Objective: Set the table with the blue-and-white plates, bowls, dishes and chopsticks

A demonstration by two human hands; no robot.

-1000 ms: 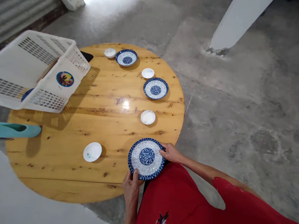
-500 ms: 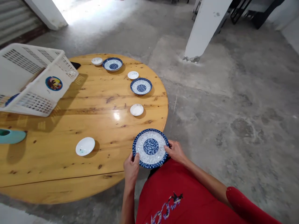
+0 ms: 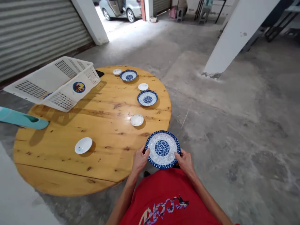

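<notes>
Between my two hands is a blue-and-white patterned plate [image 3: 162, 149], face up, held in front of my body at the table's edge. My left hand [image 3: 140, 160] grips its left rim with the thumb on top. My right hand [image 3: 185, 160] grips the right rim in the same way. On the table just beyond the plate lies a small white dish [image 3: 137, 120]. Further back are a second patterned plate [image 3: 147, 98] with a white dish [image 3: 143, 87] behind it, and a third patterned plate [image 3: 128, 75] beside another white dish [image 3: 117, 72].
A white bowl [image 3: 83, 145] sits on the round wooden table [image 3: 103, 162], left of my hands. At the table's left stand a white plastic basket [image 3: 67, 95] and a teal holder [image 3: 23, 118]. A white pillar [image 3: 227, 47] rises from the concrete floor beyond the table.
My view has tilted up and shifted, bringing a car and more floor into sight. The plate stays in both hands and appears further right of the table edge.
</notes>
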